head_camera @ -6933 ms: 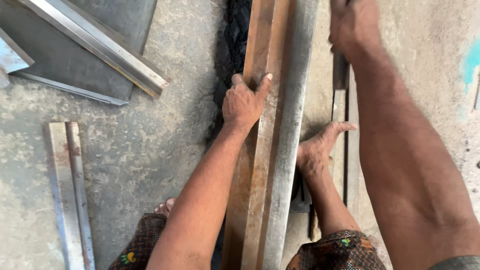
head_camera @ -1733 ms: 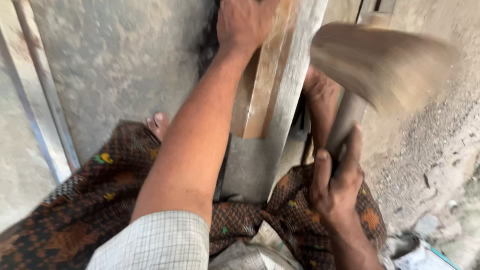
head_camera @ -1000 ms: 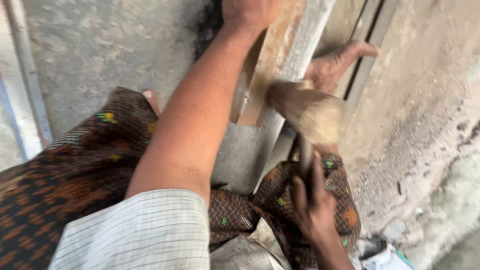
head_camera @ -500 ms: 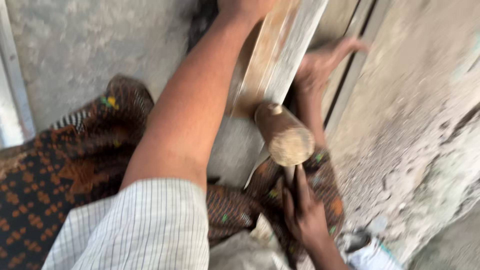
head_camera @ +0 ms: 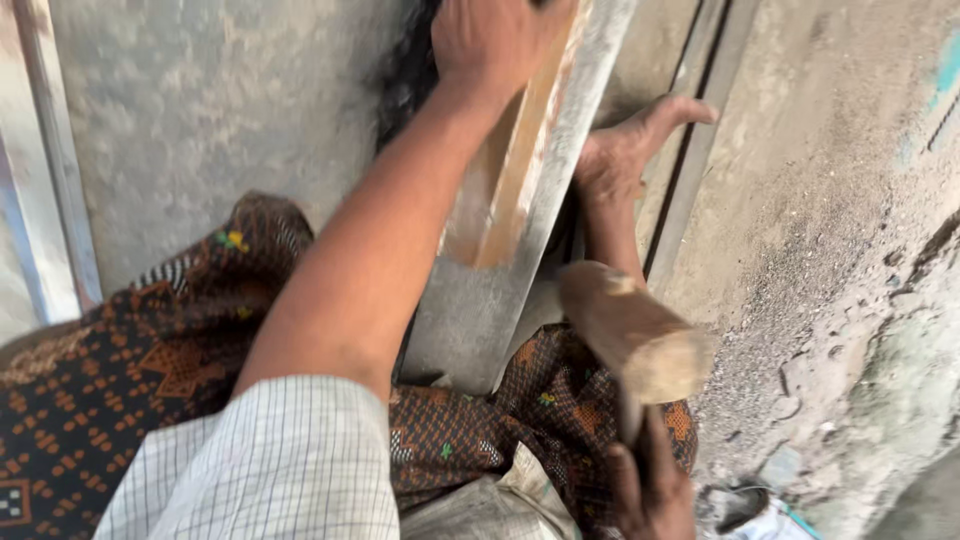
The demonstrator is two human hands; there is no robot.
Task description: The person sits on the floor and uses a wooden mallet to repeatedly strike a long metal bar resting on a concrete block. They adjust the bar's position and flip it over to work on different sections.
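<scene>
My left hand (head_camera: 490,45) presses flat on a long folded metal piece (head_camera: 470,320), grey with a rusty brown inner face, that runs from the top of the view down onto my lap. My right hand (head_camera: 650,490) grips the handle of a wooden mallet at the bottom. The mallet's round head (head_camera: 635,330) hovers just right of the metal piece's near end, apart from it. My bare foot (head_camera: 625,150) rests against the right side of the metal piece. A patterned brown cloth (head_camera: 150,350) covers my legs.
Two pale metal bars (head_camera: 45,200) lie on the concrete floor at the left. Thin metal strips (head_camera: 700,130) run along the right of my foot. A dark rough mass (head_camera: 405,70) lies left of the metal piece. Rubble and scraps (head_camera: 745,505) sit bottom right.
The mallet swung down from a raised blur to the metal piece's near end, then drew back toward me and to the right. My left hand stayed pressed on the metal.
</scene>
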